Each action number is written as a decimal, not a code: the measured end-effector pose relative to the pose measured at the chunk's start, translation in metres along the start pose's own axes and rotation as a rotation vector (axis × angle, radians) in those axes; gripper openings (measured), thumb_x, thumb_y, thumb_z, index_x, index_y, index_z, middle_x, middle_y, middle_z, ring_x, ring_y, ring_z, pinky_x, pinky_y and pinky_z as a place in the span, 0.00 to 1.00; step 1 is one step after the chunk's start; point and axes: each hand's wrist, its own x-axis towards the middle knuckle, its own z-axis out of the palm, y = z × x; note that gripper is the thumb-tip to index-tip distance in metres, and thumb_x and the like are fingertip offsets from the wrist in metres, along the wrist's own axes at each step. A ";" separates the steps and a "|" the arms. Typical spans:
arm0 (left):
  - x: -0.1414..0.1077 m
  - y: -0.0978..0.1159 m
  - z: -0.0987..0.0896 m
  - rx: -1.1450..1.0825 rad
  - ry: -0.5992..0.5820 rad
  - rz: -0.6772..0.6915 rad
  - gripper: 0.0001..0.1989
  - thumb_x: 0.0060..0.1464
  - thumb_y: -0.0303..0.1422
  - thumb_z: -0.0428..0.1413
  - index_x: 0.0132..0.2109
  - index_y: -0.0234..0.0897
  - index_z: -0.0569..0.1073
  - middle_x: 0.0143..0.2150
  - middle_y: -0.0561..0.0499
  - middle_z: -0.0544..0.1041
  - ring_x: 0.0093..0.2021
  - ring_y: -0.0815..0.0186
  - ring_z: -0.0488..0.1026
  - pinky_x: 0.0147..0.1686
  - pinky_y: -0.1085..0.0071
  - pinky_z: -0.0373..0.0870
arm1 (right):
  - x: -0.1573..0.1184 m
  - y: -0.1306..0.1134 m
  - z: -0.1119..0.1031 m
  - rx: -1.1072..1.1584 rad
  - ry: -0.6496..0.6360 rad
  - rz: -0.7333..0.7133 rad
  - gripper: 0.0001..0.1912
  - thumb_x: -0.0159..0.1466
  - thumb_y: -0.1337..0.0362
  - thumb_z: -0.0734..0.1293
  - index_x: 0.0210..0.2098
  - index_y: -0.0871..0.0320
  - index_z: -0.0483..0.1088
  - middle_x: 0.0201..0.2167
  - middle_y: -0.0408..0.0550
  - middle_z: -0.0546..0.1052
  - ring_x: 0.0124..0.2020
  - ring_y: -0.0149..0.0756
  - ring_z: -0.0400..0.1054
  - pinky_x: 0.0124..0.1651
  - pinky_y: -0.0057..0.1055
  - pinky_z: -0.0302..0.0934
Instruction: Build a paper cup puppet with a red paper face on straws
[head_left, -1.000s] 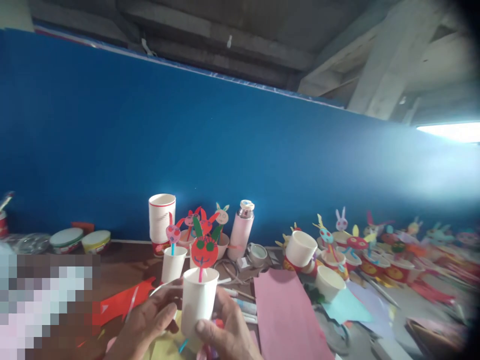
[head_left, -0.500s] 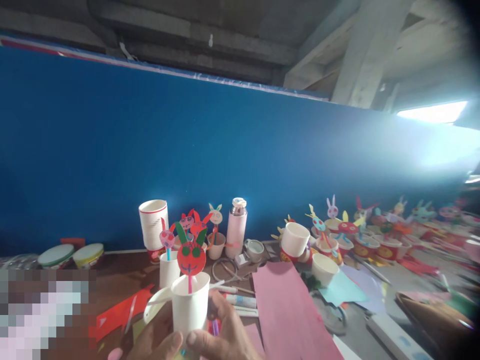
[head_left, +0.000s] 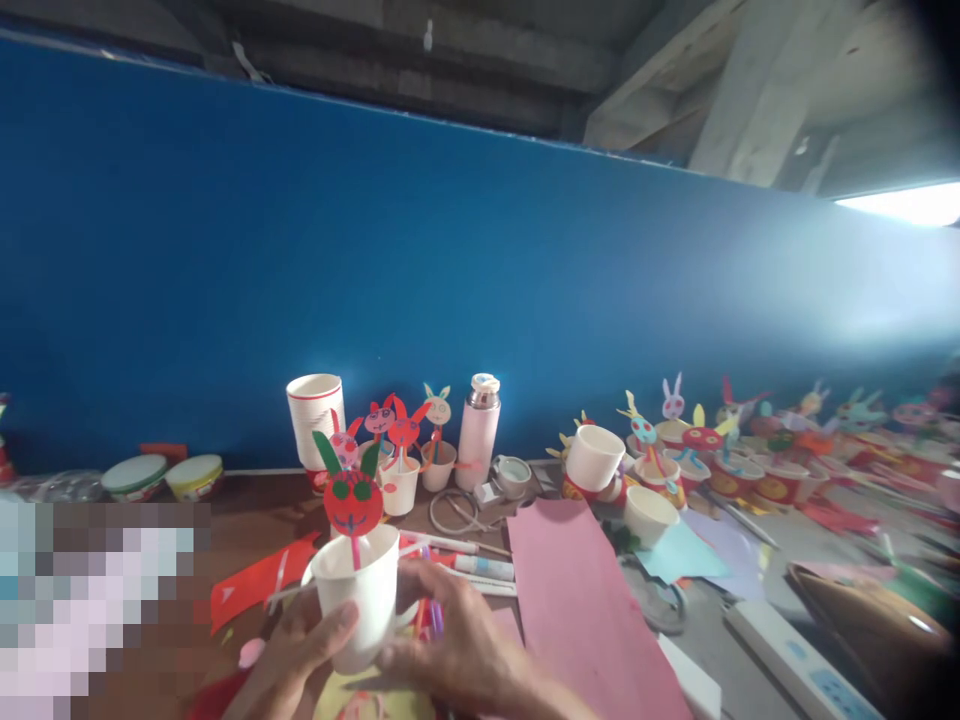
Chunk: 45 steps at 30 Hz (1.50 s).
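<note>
A white paper cup (head_left: 358, 600) tilts slightly in front of me. Above its rim stands a red round paper face (head_left: 353, 506) with green ears and green eyes, on a pink strip. My left hand (head_left: 304, 640) wraps the cup's left side, its thumb on the front. My right hand (head_left: 450, 630) is at the cup's right side, fingers behind it and the thumb near its base, curved apart; whether it touches the cup is hard to tell. Below the cup lies yellow paper (head_left: 405, 695) with a reddish drawing or cutout.
Behind stand a cup stack (head_left: 316, 410), a pink thermos (head_left: 478, 435) and cups with paper rabbit heads. Pink sheets (head_left: 570, 600), markers (head_left: 484, 567) and a power strip (head_left: 795, 650) lie to the right; red paper (head_left: 259, 580) and round tubs (head_left: 195, 478) to the left.
The cup has moved a little left and up and now tilts. My right hand has opened and loosened around it. The camera view has shifted slightly.
</note>
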 end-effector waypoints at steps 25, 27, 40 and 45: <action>0.001 -0.043 0.020 -0.167 -0.279 -0.115 0.20 0.43 0.37 0.62 0.45 0.36 0.74 0.43 0.44 0.77 0.46 0.53 0.69 0.43 0.63 0.63 | -0.012 0.069 -0.041 -0.527 0.141 0.026 0.06 0.52 0.70 0.64 0.30 0.56 0.70 0.25 0.40 0.71 0.27 0.30 0.64 0.29 0.22 0.55; 0.001 -0.048 0.020 -0.149 -0.294 -0.083 0.21 0.42 0.37 0.62 0.45 0.35 0.74 0.43 0.42 0.76 0.47 0.51 0.68 0.44 0.61 0.62 | -0.020 0.078 -0.040 -0.567 0.175 0.009 0.10 0.51 0.70 0.66 0.33 0.55 0.70 0.28 0.41 0.72 0.31 0.33 0.65 0.32 0.24 0.57; -0.003 -0.048 0.000 0.061 -0.257 -0.018 0.25 0.36 0.40 0.65 0.44 0.38 0.75 0.40 0.46 0.77 0.51 0.45 0.65 0.49 0.56 0.59 | -0.020 0.100 -0.032 -0.818 0.029 -0.343 0.07 0.57 0.64 0.62 0.36 0.53 0.68 0.29 0.44 0.73 0.30 0.36 0.67 0.33 0.29 0.60; -0.008 -0.040 0.002 0.059 -0.232 0.002 0.30 0.31 0.38 0.66 0.47 0.42 0.73 0.42 0.49 0.78 0.51 0.46 0.65 0.50 0.59 0.60 | -0.020 0.124 -0.029 -0.703 0.219 -0.348 0.10 0.62 0.57 0.57 0.35 0.53 0.67 0.27 0.45 0.74 0.28 0.36 0.68 0.31 0.28 0.61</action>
